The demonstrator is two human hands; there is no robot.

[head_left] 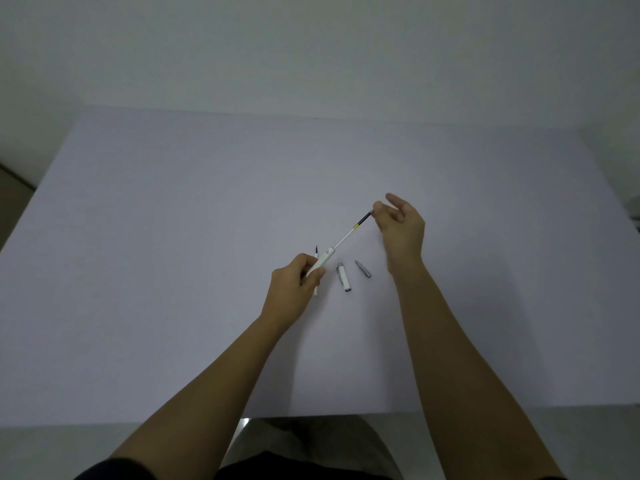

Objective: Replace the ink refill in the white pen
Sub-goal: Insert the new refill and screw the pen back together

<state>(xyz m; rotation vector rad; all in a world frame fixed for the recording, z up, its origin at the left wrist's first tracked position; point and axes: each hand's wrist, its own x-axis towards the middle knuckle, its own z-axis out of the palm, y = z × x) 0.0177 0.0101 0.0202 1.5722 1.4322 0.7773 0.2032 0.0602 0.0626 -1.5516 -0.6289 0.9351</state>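
My left hand (pixel 294 284) grips the white pen barrel (pixel 322 262) just above the table, its open end pointing up and to the right. A thin ink refill (pixel 349 231), clear with a yellow band and a dark end, sticks out of that open end. My right hand (pixel 401 225) pinches the refill's dark far end between thumb and forefinger. The white pen cap (pixel 344 277) and the silver tip cone (pixel 362 268) lie on the table between my hands. Another thin refill (pixel 316 251) with a dark tip lies behind my left hand, mostly hidden.
The table (pixel 173 271) has a pale matte top that spreads wide on all sides of my hands. Its front edge is close to my body. A plain wall rises behind the far edge.
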